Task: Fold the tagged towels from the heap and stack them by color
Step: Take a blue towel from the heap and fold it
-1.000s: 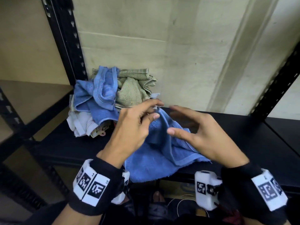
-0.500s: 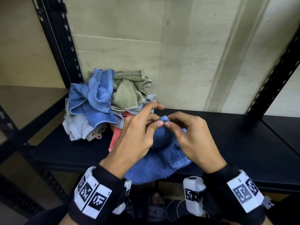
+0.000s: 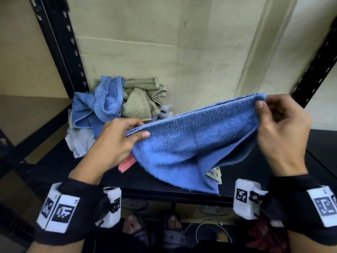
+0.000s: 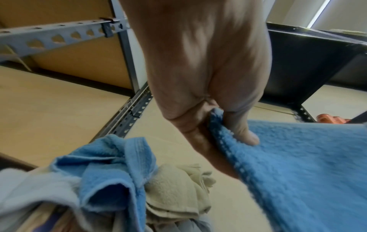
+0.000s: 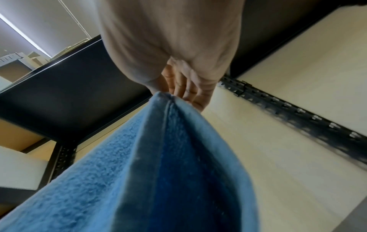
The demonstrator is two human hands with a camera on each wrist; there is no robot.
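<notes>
One blue towel (image 3: 191,143) stretched between your pinching left hand (image 3: 116,141) and right hand (image 3: 280,128), fold barely begun; heap (image 3: 116,106) untouched, no stacks visible.

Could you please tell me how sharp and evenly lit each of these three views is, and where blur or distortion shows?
Head view: sharp on the blue towel, with dim corners and rack posts bowed by the wide angle. Left wrist view: the left hand is bright and clear, while the heap smears at the bottom edge. Right wrist view: the right hand is soft, and the rack rail streaks with motion blur.
</notes>
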